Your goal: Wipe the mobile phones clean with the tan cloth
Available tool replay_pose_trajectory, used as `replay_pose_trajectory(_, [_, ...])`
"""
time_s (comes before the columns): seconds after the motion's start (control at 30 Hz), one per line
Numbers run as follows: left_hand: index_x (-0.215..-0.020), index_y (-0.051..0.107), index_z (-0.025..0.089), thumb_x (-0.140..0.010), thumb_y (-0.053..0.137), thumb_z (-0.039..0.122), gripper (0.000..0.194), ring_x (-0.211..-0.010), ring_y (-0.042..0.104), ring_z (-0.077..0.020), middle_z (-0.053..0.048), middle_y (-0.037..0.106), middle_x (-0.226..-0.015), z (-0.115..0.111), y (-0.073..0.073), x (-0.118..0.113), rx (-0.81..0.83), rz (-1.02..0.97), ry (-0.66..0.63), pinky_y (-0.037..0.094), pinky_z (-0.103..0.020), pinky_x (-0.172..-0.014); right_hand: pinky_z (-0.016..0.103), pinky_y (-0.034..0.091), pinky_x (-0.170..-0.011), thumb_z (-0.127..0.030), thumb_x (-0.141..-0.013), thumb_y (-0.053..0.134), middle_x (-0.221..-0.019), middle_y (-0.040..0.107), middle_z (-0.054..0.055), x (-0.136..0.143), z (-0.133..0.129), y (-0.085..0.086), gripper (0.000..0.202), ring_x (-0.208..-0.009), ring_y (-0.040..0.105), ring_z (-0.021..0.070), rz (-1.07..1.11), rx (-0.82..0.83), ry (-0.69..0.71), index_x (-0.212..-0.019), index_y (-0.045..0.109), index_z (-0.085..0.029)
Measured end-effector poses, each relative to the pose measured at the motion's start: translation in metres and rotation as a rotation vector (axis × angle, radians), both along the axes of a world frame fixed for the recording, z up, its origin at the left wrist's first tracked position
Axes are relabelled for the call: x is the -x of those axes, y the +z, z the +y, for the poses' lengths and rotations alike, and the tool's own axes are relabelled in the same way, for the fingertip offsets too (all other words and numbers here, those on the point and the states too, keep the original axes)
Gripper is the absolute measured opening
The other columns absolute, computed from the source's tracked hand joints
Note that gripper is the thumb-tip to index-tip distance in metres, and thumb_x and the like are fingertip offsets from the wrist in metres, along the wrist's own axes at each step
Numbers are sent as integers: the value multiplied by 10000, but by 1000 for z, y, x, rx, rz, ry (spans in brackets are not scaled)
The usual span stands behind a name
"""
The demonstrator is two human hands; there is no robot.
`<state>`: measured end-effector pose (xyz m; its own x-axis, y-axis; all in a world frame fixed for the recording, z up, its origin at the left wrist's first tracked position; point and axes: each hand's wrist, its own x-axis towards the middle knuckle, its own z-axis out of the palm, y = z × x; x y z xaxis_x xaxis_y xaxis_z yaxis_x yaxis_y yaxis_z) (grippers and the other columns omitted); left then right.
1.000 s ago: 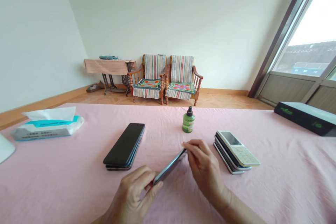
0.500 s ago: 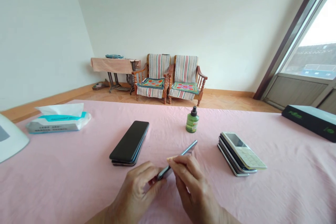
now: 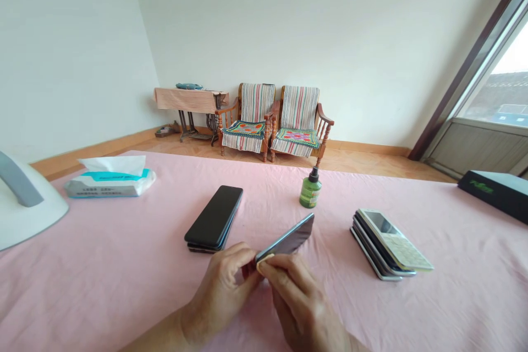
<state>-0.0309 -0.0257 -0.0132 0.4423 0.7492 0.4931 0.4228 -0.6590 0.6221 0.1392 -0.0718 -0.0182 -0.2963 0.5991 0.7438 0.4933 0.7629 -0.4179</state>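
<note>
Spanning foreground: pink-covered worktop. Two wooden chairs behind. Black box far right, white-and-gray object at left edge, tissue pack beside it. Dark phone stack left of center; right-hand stack has white keypad phone on top. Hands: left hand nearly closed, gripping near end of tilted phone; right hand closed in pinch on small pale piece at phone's near end. Tilted phone sits between stacks, nearer than green bottle.
</note>
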Motion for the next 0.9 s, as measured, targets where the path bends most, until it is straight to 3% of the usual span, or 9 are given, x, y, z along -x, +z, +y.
replay_pose_trajectory(0.13, [-791,642,177,-914,578,195,140,-624,566,-139,17,555,-674,-1,-1,0,1,8,-42,407,-225,-578,301,553,-865,0,-896,449,-1106,597,119,-7,0,4,447,-1023,597,196,3,-40,-58,-1297,539,-175])
replay_pose_trajectory(0.3, [-779,635,180,-868,609,125,108,-622,562,-138,23,552,-677,-2,-4,0,-8,12,-27,405,-224,-578,300,561,-820,-14,-912,416,-1047,561,102,-21,9,0,418,-967,608,182,58,9,-212,-1242,589,-204])
replay_pose_trajectory(0.5, [-788,648,167,-915,572,185,148,-661,600,-155,-12,604,-713,-2,0,-1,-2,-38,-101,442,-231,-600,285,584,-771,-73,-954,428,-1048,598,109,2,1,-3,469,-939,628,184,-10,-26,-29,-1390,466,-242])
replay_pose_trajectory(0.6, [-811,665,171,-929,570,213,157,-674,611,-159,-23,625,-732,-3,1,0,9,-42,-136,454,-229,-606,292,593,-716,-113,-966,446,-998,630,98,6,-2,1,479,-891,632,190,-71,-74,-5,-1422,422,-259])
replay_pose_trajectory(0.7, [-821,669,176,-916,577,173,132,-656,606,-152,-14,621,-716,-3,1,0,-6,-28,-105,453,-223,-598,305,589,-760,-60,-945,440,-1038,612,117,0,-2,5,484,-935,626,193,-54,-116,0,-1402,450,-219])
replay_pose_trajectory(0.8, [-813,659,180,-881,603,130,101,-627,592,-144,4,599,-692,-3,0,-1,-41,-14,-69,443,-218,-581,285,568,-815,-7,-917,431,-1046,582,110,-12,2,5,461,-967,618,178,4,-84,-61,-1324,534,-198])
replay_pose_trajectory(0.9, [-830,665,187,-863,613,122,89,-607,577,-141,14,578,-672,-4,2,-2,-68,1,-59,431,-216,-564,283,560,-798,-37,-918,432,-1024,564,95,-30,13,2,396,-925,625,170,40,-34,-217,-1236,606,-196])
